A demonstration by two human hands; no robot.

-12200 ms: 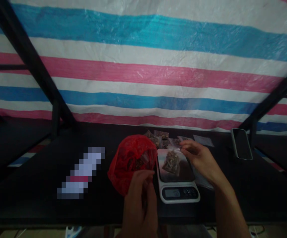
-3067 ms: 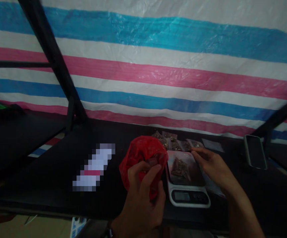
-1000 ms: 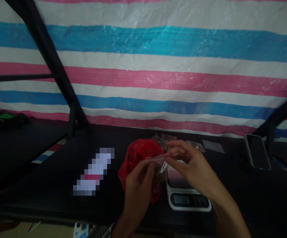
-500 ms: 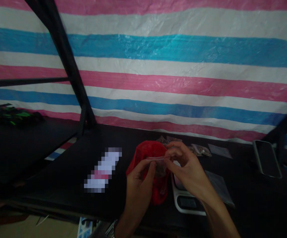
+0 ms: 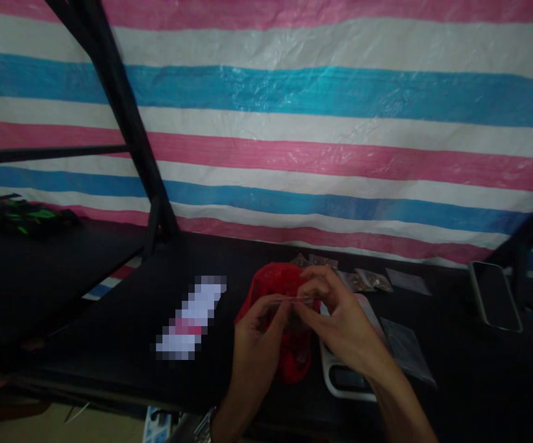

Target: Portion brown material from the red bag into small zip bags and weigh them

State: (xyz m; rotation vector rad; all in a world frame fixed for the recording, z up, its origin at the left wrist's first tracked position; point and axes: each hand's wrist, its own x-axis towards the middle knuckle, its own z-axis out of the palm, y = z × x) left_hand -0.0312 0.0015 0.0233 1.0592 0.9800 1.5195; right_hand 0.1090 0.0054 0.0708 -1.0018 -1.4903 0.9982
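Head view: left hand (image 5: 257,337) and right hand (image 5: 342,315) clamp their fingers on a small clear bag (image 5: 293,321), over a red bag (image 5: 262,284) left of the scale (image 5: 348,380).

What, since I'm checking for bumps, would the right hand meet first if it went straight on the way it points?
Most likely the left hand: its fingertips are next to those of the right hand, at the small clear bag. The red bag appears behind; depth is unclear.
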